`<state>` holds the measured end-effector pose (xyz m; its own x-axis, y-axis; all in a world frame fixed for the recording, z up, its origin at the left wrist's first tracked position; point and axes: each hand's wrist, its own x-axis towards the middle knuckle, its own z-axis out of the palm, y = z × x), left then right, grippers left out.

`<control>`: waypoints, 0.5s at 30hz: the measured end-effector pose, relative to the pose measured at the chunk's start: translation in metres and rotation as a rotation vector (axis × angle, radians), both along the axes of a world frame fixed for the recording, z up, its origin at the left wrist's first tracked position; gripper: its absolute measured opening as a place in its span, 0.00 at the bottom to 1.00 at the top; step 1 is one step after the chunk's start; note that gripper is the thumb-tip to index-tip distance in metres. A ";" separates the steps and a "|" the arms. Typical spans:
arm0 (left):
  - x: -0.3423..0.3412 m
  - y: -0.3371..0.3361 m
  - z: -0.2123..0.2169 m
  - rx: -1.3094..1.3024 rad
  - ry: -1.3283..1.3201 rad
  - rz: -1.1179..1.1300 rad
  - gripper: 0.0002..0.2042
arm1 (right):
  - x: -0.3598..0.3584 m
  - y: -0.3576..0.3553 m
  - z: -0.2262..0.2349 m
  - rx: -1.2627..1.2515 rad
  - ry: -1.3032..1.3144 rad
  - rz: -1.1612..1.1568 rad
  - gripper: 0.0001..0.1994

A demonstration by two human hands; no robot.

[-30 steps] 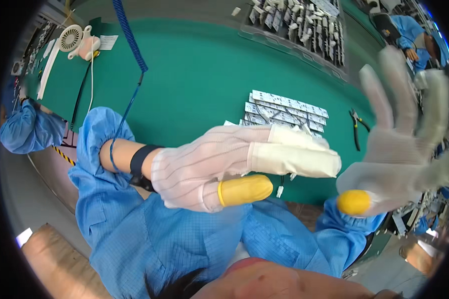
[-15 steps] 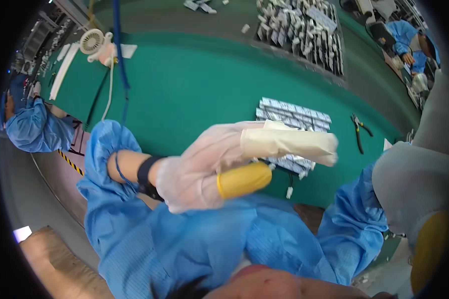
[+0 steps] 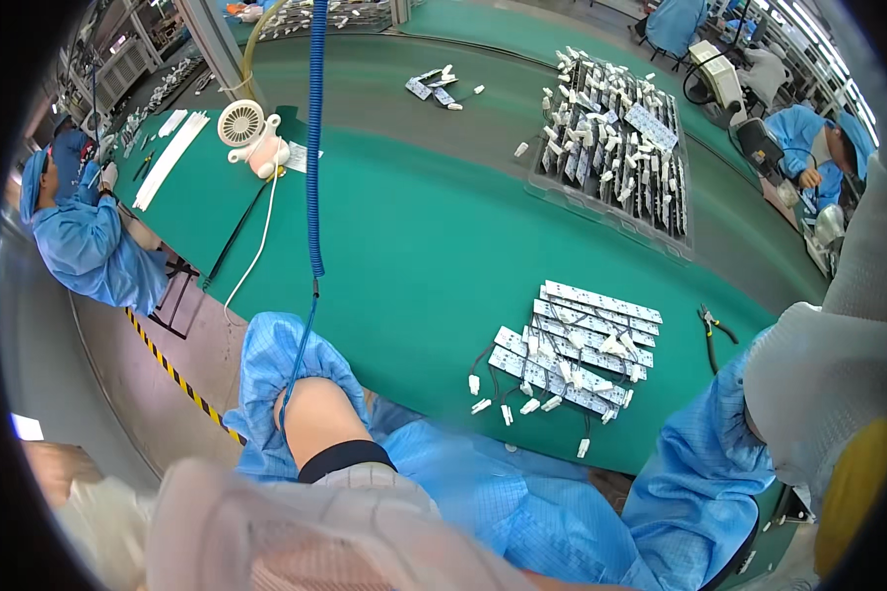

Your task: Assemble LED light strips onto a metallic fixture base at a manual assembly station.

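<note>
A small white fan (image 3: 241, 125), blue coiled cord (image 3: 315, 138) and pliers (image 3: 712, 325) sit on the green table (image 3: 414, 236).

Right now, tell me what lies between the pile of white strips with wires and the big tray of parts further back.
In the head view, only bare green mat separates the pile of strips from the tray; nothing rests there.

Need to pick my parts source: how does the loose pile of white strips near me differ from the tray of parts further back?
The pile of strips lies bare on the green table, near the edge; the tray sits farther back. The pile holds few long flat strips with trailing wired connectors; the tray is packed densely. Both hold white parts.
</note>
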<state>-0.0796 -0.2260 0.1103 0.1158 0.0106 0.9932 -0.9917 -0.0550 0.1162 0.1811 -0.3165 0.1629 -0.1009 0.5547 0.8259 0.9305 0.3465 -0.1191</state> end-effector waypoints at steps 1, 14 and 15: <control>-0.001 -0.005 -0.001 0.005 -0.024 -0.003 0.24 | 0.000 0.000 0.000 -0.003 -0.003 -0.001 0.45; -0.030 -0.023 0.010 0.086 -0.263 0.103 0.23 | -0.003 0.001 -0.001 0.006 -0.001 0.002 0.40; -0.036 -0.022 0.013 0.095 -0.300 0.116 0.23 | -0.002 0.002 0.000 0.002 0.000 0.006 0.40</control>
